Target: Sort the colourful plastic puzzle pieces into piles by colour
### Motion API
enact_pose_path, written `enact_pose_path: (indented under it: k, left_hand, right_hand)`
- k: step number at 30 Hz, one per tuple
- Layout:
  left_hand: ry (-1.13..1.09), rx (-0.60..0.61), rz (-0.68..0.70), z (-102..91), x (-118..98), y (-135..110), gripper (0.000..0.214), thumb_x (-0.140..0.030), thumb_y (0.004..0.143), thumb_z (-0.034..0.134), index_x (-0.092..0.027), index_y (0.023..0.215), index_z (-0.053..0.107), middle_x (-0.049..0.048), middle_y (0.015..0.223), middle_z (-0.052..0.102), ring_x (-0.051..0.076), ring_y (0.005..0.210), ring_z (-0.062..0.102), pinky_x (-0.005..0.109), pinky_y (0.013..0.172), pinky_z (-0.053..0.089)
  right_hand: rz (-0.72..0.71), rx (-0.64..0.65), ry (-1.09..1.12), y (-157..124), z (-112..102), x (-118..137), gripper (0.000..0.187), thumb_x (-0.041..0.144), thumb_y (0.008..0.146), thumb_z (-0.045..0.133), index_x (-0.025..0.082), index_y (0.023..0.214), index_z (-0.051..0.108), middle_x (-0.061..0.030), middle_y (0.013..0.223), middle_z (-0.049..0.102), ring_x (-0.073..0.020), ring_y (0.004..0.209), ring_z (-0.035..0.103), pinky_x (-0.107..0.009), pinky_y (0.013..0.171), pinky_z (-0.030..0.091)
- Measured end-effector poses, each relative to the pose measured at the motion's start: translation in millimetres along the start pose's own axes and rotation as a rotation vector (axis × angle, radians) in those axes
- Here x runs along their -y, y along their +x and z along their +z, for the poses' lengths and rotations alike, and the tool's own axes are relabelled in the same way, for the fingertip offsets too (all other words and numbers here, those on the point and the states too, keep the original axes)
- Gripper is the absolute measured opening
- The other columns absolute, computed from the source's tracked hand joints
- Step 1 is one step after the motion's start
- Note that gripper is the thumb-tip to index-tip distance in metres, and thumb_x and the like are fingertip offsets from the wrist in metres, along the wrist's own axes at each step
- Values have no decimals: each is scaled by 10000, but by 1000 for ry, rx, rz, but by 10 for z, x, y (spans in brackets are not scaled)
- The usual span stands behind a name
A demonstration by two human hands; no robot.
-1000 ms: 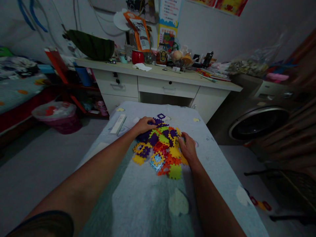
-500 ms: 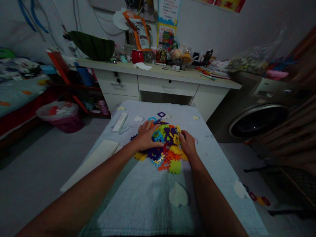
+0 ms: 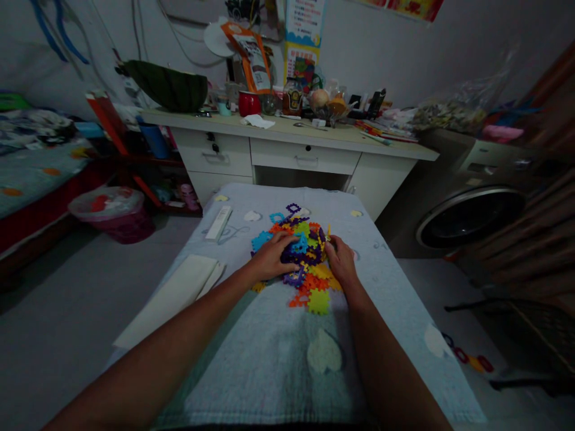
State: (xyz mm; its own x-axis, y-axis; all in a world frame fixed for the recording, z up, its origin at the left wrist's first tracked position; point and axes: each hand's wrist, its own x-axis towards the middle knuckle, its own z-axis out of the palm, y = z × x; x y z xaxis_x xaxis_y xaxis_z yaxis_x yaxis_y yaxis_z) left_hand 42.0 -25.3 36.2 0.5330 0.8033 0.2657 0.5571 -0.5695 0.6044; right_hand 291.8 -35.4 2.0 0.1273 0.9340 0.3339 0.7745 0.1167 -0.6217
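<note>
A heap of colourful toothed plastic building pieces, in purple, blue, orange, yellow and green, lies on the cloth-covered table. My left hand cups the heap's left side, thumb and fingers spread apart around blue and purple pieces. At the heap's right edge is my right hand, its fingers curled together and the thumb against a yellow piece that stands on edge. A flat green piece lies at the near side. Some pieces are hidden beneath my left hand.
A white folded sheet and a narrow white box lie on the table's left. Behind stands a white desk loaded with jars and a watermelon half. A washing machine is at right, a pink bin at left.
My left hand has slid right and slightly nearer, pushing pieces inward and uncovering blue and orange ones behind it. At my right hand, yellow and purple pieces have tipped more upright.
</note>
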Motion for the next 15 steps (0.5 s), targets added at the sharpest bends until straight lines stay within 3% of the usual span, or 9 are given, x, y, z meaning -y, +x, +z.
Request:
enact_pose_path:
  k: [7, 11, 15]
  left_hand:
    - [-44, -91, 108, -60, 38, 242, 290, -274, 796, 644, -194, 1073, 614, 90, 1128, 590, 248, 1111, 553, 405, 992, 450]
    - [-101, -133, 20, -199, 213, 345, 364, -194, 725, 594, -184, 1088, 609, 63, 1079, 605, 228, 1031, 584, 382, 950, 463]
    - [-96, -220, -98, -305, 500, 524, 420, -250, 722, 577, -208, 1138, 615, 53, 1147, 597, 231, 1077, 575, 367, 947, 470]
  right_hand:
    - [15, -5, 105, 0, 14, -32, 524, 526, 931, 419, 191, 1321, 522, -96, 1107, 706, -245, 1032, 634, -417, 967, 424]
    - [-7, 0, 124, -11, 2, -22, 520, 529, 907, 470, 192, 1291, 562, -104, 1117, 696, -258, 1057, 624, -426, 977, 425]
    - [-52, 19, 156, -9, -6, -24, 473, 523, 898, 489, 199, 1215, 625, -98, 1121, 692, -257, 1048, 618, -414, 960, 438]
